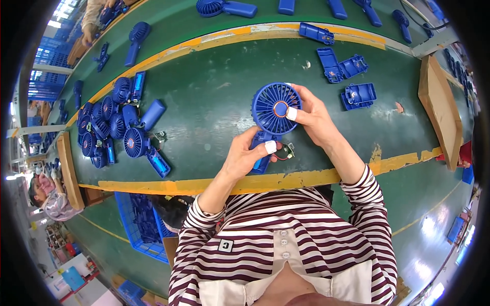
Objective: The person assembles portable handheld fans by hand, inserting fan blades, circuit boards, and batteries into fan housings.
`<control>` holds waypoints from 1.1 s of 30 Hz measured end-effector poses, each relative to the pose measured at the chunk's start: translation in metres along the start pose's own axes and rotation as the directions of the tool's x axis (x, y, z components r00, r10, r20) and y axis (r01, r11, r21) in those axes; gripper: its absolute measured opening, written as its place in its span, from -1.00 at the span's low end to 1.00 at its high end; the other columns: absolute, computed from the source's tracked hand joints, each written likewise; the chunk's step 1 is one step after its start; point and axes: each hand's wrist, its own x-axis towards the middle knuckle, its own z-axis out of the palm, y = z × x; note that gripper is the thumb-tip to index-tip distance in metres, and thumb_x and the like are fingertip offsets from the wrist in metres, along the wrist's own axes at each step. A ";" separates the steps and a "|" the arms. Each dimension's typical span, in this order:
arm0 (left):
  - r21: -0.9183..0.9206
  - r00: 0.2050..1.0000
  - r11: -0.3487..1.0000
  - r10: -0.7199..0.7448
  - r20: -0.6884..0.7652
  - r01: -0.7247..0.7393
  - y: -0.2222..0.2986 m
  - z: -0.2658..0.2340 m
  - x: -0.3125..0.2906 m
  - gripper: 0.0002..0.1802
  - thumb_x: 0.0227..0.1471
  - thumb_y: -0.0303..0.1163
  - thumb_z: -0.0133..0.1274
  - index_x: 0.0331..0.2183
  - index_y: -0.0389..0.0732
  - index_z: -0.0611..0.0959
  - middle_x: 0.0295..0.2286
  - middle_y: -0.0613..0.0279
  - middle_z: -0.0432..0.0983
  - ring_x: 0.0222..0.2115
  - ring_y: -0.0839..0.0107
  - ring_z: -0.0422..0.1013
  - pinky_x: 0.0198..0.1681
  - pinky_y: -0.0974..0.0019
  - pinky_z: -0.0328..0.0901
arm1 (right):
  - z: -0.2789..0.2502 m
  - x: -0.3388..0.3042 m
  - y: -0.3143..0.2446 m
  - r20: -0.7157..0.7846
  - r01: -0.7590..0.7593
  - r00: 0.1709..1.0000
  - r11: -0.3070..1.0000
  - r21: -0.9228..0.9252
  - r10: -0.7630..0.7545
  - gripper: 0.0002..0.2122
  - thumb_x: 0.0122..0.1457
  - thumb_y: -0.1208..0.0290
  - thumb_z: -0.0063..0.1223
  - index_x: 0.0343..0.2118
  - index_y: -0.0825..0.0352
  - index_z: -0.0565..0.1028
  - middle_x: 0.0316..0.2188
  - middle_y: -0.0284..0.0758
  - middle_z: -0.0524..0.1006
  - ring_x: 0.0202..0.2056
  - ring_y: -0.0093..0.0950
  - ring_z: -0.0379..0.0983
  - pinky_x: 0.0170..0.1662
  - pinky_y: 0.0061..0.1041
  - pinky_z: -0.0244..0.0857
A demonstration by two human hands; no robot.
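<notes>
Blue was the fan (272, 115) we held: our left hand (246, 153) clasped its handle (261, 164), our right hand (314, 117) its head (274, 104). Its long axis ran outward, leaning slightly right.

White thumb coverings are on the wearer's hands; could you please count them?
2: one white covering on the thumb of the left hand, another white covering on that of the right hand. Both show plainly.

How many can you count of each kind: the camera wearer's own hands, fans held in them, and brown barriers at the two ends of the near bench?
Hands: 2, left hand and right hand
Held fan: 1
Brown barriers: 2, left barrier and right barrier
Total: 5
</notes>
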 end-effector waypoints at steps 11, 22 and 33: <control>0.016 0.991 0.999 0.048 -0.129 -0.047 -0.006 0.003 0.003 -0.73 0.08 -0.42 -0.08 -0.17 -0.35 0.43 -0.48 0.13 0.50 -0.52 0.49 0.43 -0.47 0.44 0.39 | 0.007 0.009 -0.002 0.023 0.014 1.000 0.998 -0.055 -0.012 -0.48 -0.02 0.49 0.12 0.03 0.43 0.21 -0.10 -0.31 0.36 -0.05 -0.52 0.27 0.02 -0.52 0.14; -0.118 0.962 0.988 0.061 -0.266 -0.095 -0.005 0.002 0.005 -0.75 0.06 -0.34 -0.07 -0.31 -0.37 0.47 -0.52 0.04 0.50 -0.62 0.36 0.45 -0.54 0.37 0.40 | 0.013 -0.011 0.013 -0.091 -0.265 0.964 0.903 -0.338 0.249 -0.83 0.04 0.48 0.03 -0.32 0.47 0.46 -0.47 -0.38 0.50 -0.43 -0.69 0.38 -0.33 -0.68 0.27; -0.017 0.937 0.992 0.112 -0.330 -0.125 -0.014 0.008 0.012 -0.79 0.09 -0.40 -0.13 -0.30 -0.36 0.47 -0.52 0.11 0.48 -0.61 0.38 0.45 -0.53 0.41 0.40 | 0.035 -0.021 0.023 0.113 0.335 0.858 0.377 -0.863 -0.502 -0.90 -0.13 0.61 0.04 -0.48 0.38 0.44 -0.53 -0.34 0.40 -0.50 -0.40 0.39 -0.39 -0.51 0.19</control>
